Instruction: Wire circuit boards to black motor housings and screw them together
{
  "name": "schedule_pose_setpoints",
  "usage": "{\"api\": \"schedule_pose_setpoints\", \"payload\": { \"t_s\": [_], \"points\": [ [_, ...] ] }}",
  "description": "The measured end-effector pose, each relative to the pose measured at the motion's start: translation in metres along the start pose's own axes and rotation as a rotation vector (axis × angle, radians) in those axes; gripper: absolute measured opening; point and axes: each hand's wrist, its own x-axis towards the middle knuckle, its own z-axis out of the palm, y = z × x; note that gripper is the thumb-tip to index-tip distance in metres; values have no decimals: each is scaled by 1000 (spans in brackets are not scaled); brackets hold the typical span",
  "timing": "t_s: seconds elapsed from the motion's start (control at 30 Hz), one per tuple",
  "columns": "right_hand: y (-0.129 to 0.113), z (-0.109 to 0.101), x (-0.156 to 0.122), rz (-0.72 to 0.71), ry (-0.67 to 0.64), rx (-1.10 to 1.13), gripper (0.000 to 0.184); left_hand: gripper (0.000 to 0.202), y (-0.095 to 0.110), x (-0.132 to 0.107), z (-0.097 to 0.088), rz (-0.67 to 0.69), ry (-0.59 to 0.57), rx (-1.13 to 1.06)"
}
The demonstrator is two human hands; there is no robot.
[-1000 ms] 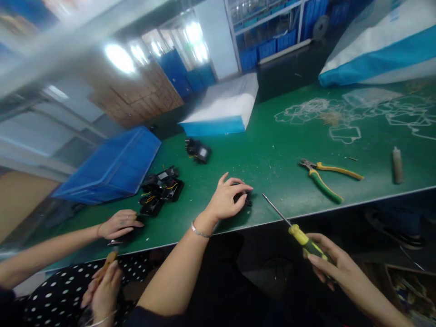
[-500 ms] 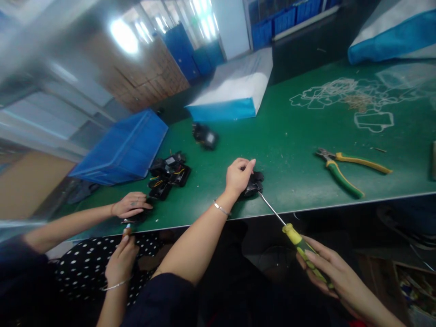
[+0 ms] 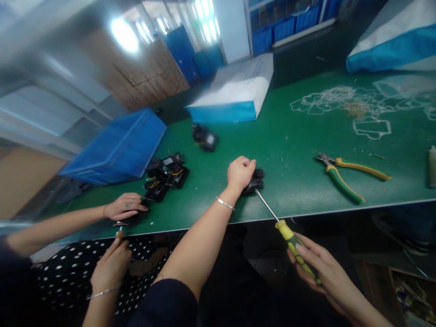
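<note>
My left hand [image 3: 240,173] is closed over a small black plastic part [image 3: 256,180] that lies near the front edge of the green table [image 3: 299,150]. Below the table edge, my right hand [image 3: 315,268] grips the yellow and green handle of a screwdriver [image 3: 289,236]. Its thin metal shaft slants up and left, and the tip meets the black part just right of my left hand.
A co-worker in a dotted dress at my left holds a black part [image 3: 131,218] on the table edge with a tool. Several black parts [image 3: 166,175] lie by a tipped blue crate [image 3: 117,147]. Green and yellow pliers [image 3: 344,175] lie at the right; a white and blue bag [image 3: 235,93] stands behind.
My left hand went from spread fingers to a closed grip on the black part. The screwdriver moved up and left until its tip reached the part.
</note>
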Motion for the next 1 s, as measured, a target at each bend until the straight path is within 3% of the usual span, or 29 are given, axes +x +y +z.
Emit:
{"api": "schedule_pose_setpoints", "payload": {
  "t_s": [0.63, 0.83, 1.0],
  "points": [
    [5, 3, 3, 8, 57, 23, 49, 39, 5, 0, -3, -35, -22, 71],
    [4, 5, 3, -6, 25, 33, 40, 38, 5, 0, -3, -27, -21, 68],
    [5, 5, 1, 29, 72, 238, 40, 38, 5, 0, -3, -24, -21, 80]
  ]
}}
